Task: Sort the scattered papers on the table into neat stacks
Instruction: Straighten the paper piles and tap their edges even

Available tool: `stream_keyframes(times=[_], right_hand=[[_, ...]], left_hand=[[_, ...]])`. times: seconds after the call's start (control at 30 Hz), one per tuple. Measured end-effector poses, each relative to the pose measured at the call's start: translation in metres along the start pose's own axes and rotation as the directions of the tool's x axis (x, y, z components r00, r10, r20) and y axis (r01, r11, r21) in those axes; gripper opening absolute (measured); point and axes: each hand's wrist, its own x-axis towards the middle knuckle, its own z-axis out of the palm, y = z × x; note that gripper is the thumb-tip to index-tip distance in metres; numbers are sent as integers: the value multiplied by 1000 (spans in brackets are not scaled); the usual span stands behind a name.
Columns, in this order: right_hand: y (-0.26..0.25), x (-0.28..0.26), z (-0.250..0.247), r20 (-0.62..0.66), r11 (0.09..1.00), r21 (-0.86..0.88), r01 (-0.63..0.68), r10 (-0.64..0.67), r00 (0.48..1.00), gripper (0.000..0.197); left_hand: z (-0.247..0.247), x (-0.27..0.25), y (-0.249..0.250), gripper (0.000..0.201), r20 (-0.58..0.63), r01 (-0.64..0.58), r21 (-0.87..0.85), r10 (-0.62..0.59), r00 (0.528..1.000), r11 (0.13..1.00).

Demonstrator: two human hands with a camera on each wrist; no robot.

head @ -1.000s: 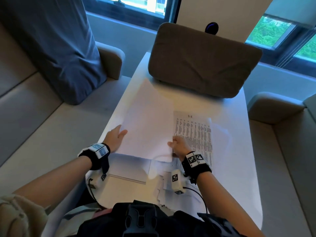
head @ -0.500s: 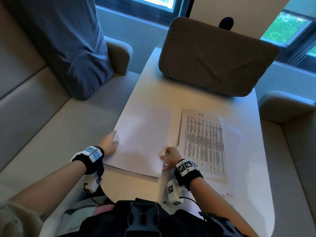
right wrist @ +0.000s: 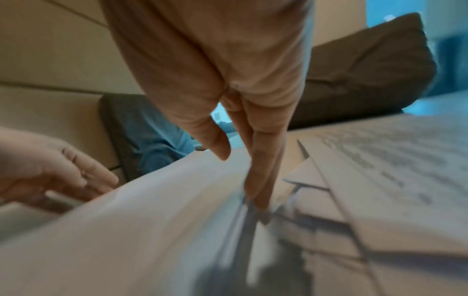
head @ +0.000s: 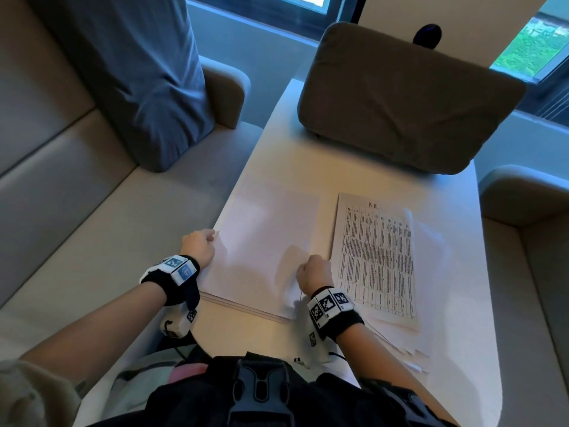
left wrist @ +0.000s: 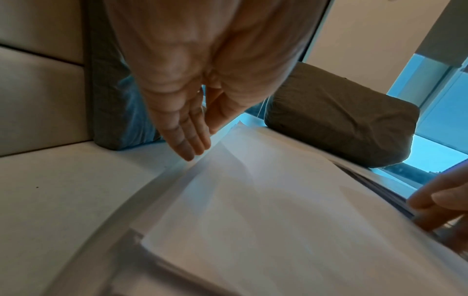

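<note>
A stack of blank white papers lies on the left half of the white table. My left hand is at its left edge, fingers straight and pointing down beside the stack in the left wrist view. My right hand stands at the stack's right edge. There its straight fingers press against the side of the sheets, thumb above the top sheet, which bulges up a little. A second pile topped by a printed table sheet lies just to the right.
A brown cushion stands on the far end of the table. A blue-grey cushion leans on the beige sofa at left. Uneven loose sheets stick out under the printed pile near the table's front right.
The blank sheet held up a second ago now lies flat on the blank stack. Both hands have dropped to the stack's left and right edges.
</note>
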Motion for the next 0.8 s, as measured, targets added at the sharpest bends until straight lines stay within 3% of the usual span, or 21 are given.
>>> stream_keyframes(times=[0.27, 0.5, 0.67, 0.8], right_hand=[[-5, 0, 8, 76, 997, 44, -55, 52, 996, 28], [-2, 0, 0, 44, 995, 74, -61, 58, 997, 20], [-5, -3, 2, 93, 984, 165, -63, 48, 994, 31], [-3, 5, 3, 168, 929, 343, -135, 81, 982, 11]], left_hand=[[3, -6, 15, 40, 30, 49, 96, -52, 998, 994], [0, -4, 10, 43, 15, 102, 80, -104, 994, 991], [2, -6, 10, 44, 37, 100, 63, -102, 994, 993], [0, -5, 11, 44, 25, 93, 69, -95, 995, 993]])
